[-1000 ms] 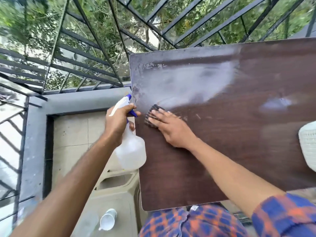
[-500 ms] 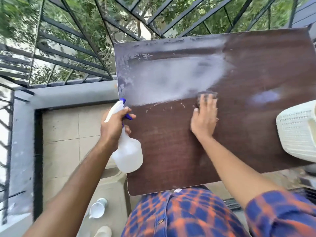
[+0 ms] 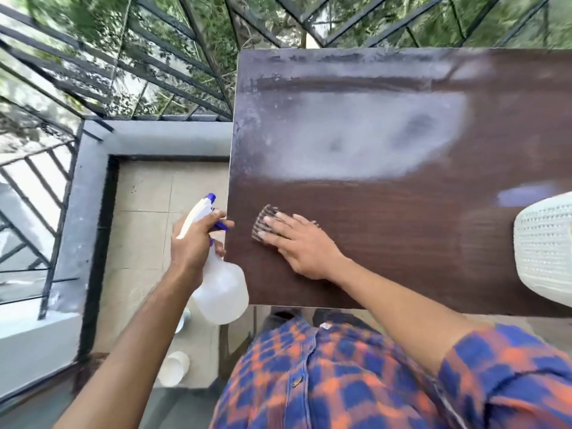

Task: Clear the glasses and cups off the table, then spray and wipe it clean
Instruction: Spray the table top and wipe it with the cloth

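Observation:
The dark brown table (image 3: pixel 402 230) fills the right half of the view, with a pale dusty or wet patch across its far part. My right hand (image 3: pixel 301 243) lies flat near the table's left edge, pressing a small dark checked cloth (image 3: pixel 264 222) onto the wood. My left hand (image 3: pixel 193 243) holds a clear spray bottle (image 3: pixel 221 284) with a white and blue head, hanging just off the table's left edge. Two white cups (image 3: pixel 173 368) sit low down to the left of my body, the upper one (image 3: pixel 185 317) mostly hidden by my left arm.
A white woven chair back or basket (image 3: pixel 546 247) overlaps the table's right edge. A tiled balcony floor (image 3: pixel 148 218) lies left of the table, bounded by a grey ledge (image 3: pixel 93 193) and black metal railings (image 3: pixel 123 63) with trees beyond.
My right hand has swept the cloth from the middle of the table back to its left edge, closer to me. My left hand still holds the spray bottle beside the table.

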A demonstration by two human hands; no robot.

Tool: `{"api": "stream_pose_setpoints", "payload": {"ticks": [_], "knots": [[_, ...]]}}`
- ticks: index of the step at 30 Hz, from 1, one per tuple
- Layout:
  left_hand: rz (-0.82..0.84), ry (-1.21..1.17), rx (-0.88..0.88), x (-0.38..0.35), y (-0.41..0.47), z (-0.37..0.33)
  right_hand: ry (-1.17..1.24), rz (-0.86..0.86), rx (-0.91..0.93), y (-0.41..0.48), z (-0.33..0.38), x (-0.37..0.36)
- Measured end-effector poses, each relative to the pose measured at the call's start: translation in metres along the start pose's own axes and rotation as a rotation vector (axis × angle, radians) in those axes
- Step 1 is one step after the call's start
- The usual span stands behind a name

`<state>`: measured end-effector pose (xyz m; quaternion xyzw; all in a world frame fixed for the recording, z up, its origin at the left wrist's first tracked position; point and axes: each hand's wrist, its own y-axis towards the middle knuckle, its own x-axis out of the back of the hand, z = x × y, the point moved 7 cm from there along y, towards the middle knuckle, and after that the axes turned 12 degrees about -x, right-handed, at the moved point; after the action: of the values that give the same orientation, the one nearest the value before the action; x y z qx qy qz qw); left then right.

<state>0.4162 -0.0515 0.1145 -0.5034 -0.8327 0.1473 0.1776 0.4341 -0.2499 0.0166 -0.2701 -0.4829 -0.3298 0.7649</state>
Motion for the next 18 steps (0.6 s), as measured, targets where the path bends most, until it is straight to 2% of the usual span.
{"api": "stream_pose_setpoints", "payload": {"ticks": [5, 9, 12, 18], "knots": [[0.015, 0.008, 0.043, -0.029, -0.03, 0.018, 0.041, -0.227, -0.517, -0.101, -0.147, 0.058], [0.06, 0.014, 0.022, -0.057, -0.049, 0.022, 0.084, -0.321, -0.889, -0.192, -0.216, 0.077], [0.1, 0.003, 0.02, -0.074, -0.06, 0.024, 0.101, -0.381, -1.037, -0.234, -0.218, 0.068], [0.166, 0.04, -0.001, -0.08, -0.071, 0.026, 0.11, -0.406, -1.141, -0.25, -0.161, 0.039]]}}
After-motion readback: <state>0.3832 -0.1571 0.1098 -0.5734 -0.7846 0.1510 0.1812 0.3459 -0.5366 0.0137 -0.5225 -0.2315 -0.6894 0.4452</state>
